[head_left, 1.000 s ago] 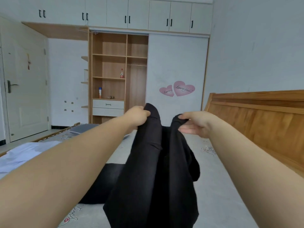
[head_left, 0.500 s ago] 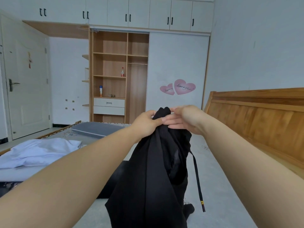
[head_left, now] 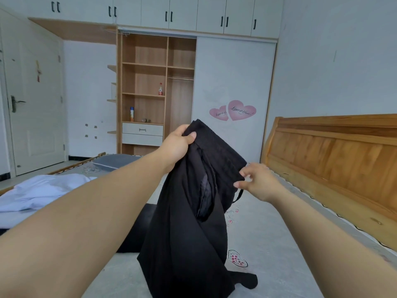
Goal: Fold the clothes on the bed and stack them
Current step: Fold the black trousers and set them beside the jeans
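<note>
Above the grey, heart-printed bed sheet (head_left: 268,229), the black, soft woven trousers (head_left: 193,211) hang from the left hand (head_left: 177,145), which grips the waistband corner; the lower legs trail onto the sheet. The right hand (head_left: 256,181) is beside the opposite waistband edge, fingers loosely spread; whether it touches the cloth cannot be determined. Handling: the fabric appears light, limp and non-slippery, and will sag wherever unsupported. Hold at both waistband corners. A loose black strap (head_left: 237,195) may snag. Clearance: the wooden headboard (head_left: 333,160) bounds the right; a pale blue garment (head_left: 43,190) lies left. Open sheet remains ahead.
</note>
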